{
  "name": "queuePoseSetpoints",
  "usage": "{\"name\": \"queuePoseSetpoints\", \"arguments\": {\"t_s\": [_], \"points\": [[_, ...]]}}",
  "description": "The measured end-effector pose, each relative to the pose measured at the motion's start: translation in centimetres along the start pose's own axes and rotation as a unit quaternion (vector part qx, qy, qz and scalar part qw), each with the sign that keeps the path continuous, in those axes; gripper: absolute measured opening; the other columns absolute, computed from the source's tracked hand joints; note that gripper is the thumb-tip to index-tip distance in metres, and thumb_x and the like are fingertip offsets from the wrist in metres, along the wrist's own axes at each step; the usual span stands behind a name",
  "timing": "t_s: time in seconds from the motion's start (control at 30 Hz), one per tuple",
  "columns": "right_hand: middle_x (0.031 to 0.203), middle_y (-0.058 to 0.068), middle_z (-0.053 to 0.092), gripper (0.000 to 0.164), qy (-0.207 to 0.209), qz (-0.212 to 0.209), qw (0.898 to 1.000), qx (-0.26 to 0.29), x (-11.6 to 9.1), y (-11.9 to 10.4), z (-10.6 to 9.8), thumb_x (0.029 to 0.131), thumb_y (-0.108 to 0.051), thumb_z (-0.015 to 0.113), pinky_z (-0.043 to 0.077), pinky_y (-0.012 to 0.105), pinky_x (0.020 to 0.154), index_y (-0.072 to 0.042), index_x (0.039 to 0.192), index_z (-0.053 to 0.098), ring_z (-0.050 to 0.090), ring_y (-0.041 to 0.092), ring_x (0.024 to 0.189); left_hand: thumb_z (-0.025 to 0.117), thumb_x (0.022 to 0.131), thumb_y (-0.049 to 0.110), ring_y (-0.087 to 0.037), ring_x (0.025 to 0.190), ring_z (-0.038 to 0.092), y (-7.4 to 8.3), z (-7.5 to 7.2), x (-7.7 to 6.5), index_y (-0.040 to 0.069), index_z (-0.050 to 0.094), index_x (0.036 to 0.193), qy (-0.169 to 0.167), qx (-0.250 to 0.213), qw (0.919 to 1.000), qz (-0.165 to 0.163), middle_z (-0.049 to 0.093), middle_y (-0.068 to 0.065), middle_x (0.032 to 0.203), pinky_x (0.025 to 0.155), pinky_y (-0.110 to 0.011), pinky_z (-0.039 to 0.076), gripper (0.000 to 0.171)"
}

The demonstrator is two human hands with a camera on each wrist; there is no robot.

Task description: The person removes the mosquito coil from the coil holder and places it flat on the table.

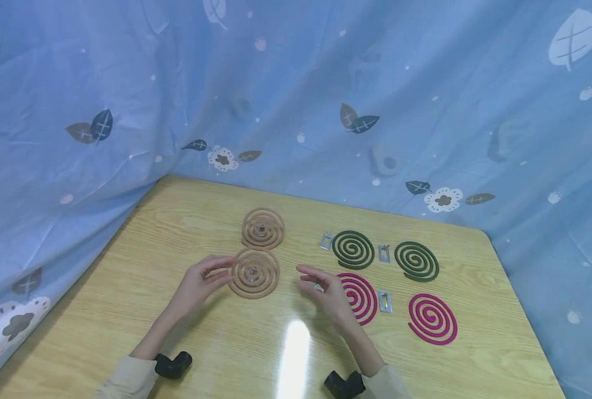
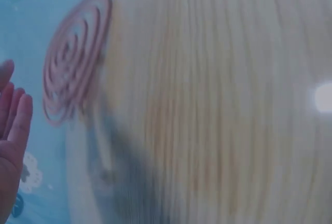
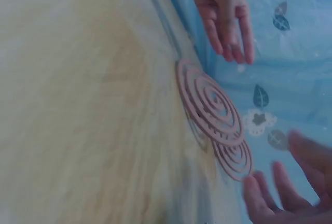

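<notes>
Two tan mosquito coils lie one behind the other on the table, each propped on a small metal stand. My left hand (image 1: 201, 282) is beside the front coil (image 1: 254, 274), its fingertips overlapping the coil's left edge in the head view. In the left wrist view the loosely extended left fingers (image 2: 21, 117) show apart from that coil. The back coil (image 1: 263, 229) touches or nearly touches the front one. To the right of the front coil, my right hand (image 1: 328, 293) hovers with loosely bent, parted fingers and nothing between them. It partly covers a magenta coil (image 1: 371, 305).
Two green coils (image 1: 353, 250) and another magenta coil (image 1: 432, 318) lie flat at the right. Small metal stands (image 1: 384, 253) sit among them. A blue patterned cloth (image 1: 286, 100) hangs behind the wooden table (image 1: 201, 221). Light glares on the tabletop near the front.
</notes>
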State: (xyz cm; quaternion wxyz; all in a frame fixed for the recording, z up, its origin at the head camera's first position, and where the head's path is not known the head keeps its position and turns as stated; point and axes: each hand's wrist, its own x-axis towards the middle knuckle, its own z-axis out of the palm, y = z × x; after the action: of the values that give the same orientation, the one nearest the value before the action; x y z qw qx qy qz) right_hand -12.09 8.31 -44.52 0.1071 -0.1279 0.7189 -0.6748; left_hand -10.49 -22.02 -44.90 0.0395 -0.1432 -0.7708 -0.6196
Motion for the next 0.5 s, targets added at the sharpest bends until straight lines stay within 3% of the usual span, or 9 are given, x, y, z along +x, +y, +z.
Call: {"name": "queuePoseSetpoints", "arguments": {"t_s": [0.17,0.27,0.5], "points": [[0.135,0.019,0.053,0.040,-0.039,-0.008,0.999,-0.017,1.4,0.3,1.0,0.089,-0.002,0.065,0.049,0.034,0.098,0.004,0.128,0.057,0.050,0.042,0.120,0.066,0.084,-0.009,-0.030,0.113,0.056,-0.7,-1.6,0.6,-0.009,0.056,0.125,-0.014,0.035,0.9993,0.001,0.054,-0.027,0.123,0.092,-0.025,0.052,0.042],[0.133,0.021,0.054,0.040,-0.030,-0.006,0.999,-0.015,2.0,0.6,1.3,0.087,0.002,0.065,0.052,0.035,0.095,0.005,0.126,0.057,0.051,0.042,0.118,0.067,0.083,-0.010,-0.043,0.112,0.054,-1.1,-1.9,1.0,-0.010,0.055,0.126,-0.028,0.053,0.9982,0.000,0.054,-0.029,0.123,0.092,-0.028,0.053,0.045],[0.127,0.025,0.056,0.038,-0.010,-0.016,0.999,-0.026,2.9,1.3,2.5,0.084,0.007,0.067,0.051,0.041,0.096,0.008,0.121,0.059,0.055,0.043,0.112,0.068,0.082,-0.009,-0.046,0.113,0.054,-2.2,-1.8,1.5,-0.008,0.054,0.127,-0.053,0.067,0.9962,-0.014,0.053,-0.027,0.124,0.091,-0.030,0.053,0.048]]}}
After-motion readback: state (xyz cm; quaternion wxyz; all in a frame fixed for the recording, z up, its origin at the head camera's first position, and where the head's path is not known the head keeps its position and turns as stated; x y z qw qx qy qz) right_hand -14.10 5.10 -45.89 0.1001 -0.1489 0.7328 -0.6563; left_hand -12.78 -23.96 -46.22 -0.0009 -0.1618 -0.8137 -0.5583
